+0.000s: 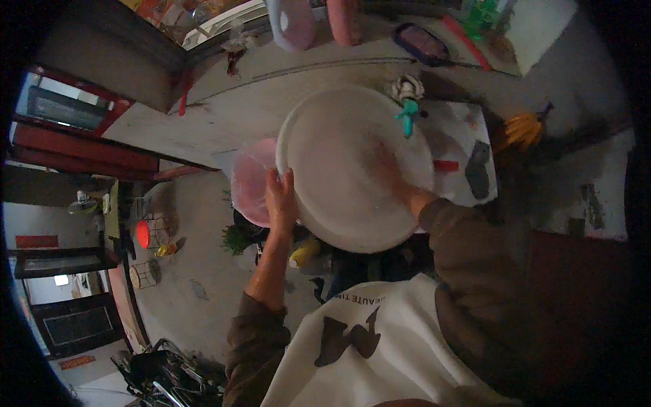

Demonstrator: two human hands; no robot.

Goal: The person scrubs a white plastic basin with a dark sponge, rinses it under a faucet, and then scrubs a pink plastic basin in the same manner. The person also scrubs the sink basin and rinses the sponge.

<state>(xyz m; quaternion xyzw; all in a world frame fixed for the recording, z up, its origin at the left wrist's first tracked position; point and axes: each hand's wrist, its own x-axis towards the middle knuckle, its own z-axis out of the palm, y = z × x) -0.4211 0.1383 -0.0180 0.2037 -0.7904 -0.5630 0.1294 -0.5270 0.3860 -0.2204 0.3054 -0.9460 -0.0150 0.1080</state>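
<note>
A large round pale basin (335, 193) is held in front of me, its opening facing up towards the camera. My left hand (282, 196) grips its left rim, fingers over the edge. Inside the basin, against its right part, lies my right hand (389, 168), blurred; whether it holds anything cannot be made out. A pink plastic basin (252, 178) stands just left of the pale one, partly behind my left hand. Beyond the far right rim is a tap with a turquoise fitting (408, 117) pointing towards the basin.
Bottles (292, 25), a dark-rimmed oval item (421, 43) and a red stick-like item (467, 43) lie on the ledge beyond. Right of the basin is a pale slab (470, 132) with a red object (446, 166). Yellow gloves or cloth (524, 129) hang at right. A yellow bottle (304, 254) is below the basin.
</note>
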